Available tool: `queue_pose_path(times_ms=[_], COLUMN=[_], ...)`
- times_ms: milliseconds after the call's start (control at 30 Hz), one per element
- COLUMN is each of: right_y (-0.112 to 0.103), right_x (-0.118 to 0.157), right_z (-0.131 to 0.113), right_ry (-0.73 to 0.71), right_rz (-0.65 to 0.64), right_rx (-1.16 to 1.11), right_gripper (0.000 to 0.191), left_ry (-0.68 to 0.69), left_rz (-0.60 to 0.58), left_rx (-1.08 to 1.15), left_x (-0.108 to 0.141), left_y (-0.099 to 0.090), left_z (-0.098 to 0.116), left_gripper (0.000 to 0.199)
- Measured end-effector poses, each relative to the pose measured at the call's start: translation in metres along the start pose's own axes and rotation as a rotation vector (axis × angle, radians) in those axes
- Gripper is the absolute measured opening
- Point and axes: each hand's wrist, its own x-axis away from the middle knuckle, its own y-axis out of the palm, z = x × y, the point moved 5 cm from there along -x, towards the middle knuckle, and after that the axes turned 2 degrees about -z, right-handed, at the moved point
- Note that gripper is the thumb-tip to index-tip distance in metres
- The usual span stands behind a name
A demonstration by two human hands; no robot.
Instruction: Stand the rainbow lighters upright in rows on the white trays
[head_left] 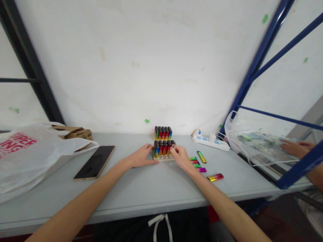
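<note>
A pale tray (163, 159) with rows of small holes stands on the table and holds upright, shiny multicoloured lighters (165, 148) with black tops. My left hand (141, 156) curves around its left side, the thumb along the front corner and the fingers against the edge. At the tray's right end my right hand (179, 156) is closed in a pinch on a lighter (174, 146), of which only the top end shows. Behind stands another block of upright lighters (163, 133). Several loose lighters (195, 162) lie beside my right wrist, partly hidden by it.
Farther right lie a yellow-green lighter (202, 157) and a red-yellow one (215, 177). A white power strip (211, 141) sits near the wall. To the left are a phone (95, 162) and a plastic bag (37, 158). Beyond the blue frame (248, 79), another person's hands (294, 148) touch plastic bags.
</note>
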Motion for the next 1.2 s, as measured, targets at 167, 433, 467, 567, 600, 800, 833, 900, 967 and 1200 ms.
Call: queue_pose_path(times_ms=[167, 433, 467, 567, 600, 800, 833, 900, 967, 1200], right_y=[0.001, 0.004, 0.005, 0.009, 0.009, 0.014, 0.015, 0.018, 0.02, 0.026], right_x=[0.004, 0.013, 0.013, 0.01, 0.009, 0.004, 0.004, 0.003, 0.003, -0.002], right_z=[-0.013, -0.034, -0.034, -0.03, -0.028, -0.022, -0.021, -0.021, -0.019, -0.02], right_ry=[-0.097, -0.358, -0.355, -0.276, -0.247, -0.208, -0.211, -0.205, -0.175, -0.095], right_rz=[-0.058, -0.107, -0.103, -0.108, -0.103, -0.072, -0.083, -0.1, -0.117, -0.167], right_rx=[0.028, 0.324, 0.359, 0.364, 0.339, 0.221, 0.221, 0.225, 0.226, 0.505], right_gripper=[0.036, 0.032, 0.034, 0.038, 0.038, 0.03, 0.028, 0.027, 0.029, 0.033], left_ry=[0.022, 0.02, 0.021, 0.018, 0.017, 0.024, 0.027, 0.032, 0.033, 0.012], left_rz=[0.025, 0.008, 0.007, 0.006, 0.006, 0.018, 0.019, 0.014, 0.007, -0.027], left_rx=[0.022, -0.002, -0.008, -0.019, -0.015, 0.029, 0.031, 0.032, 0.032, 0.015], left_x=[0.0, 0.0, 0.0, 0.0, 0.0, 0.0, 0.0, 0.0, 0.0, 0.0], left_y=[0.0, 0.0, 0.0, 0.0, 0.0, -0.001, -0.001, -0.001, 0.0, 0.002], left_z=[0.0, 0.002, 0.002, 0.002, 0.002, 0.002, 0.002, 0.003, 0.003, 0.002], left_gripper=[0.061, 0.065, 0.065, 0.065, 0.065, 0.066, 0.065, 0.064, 0.063, 0.06])
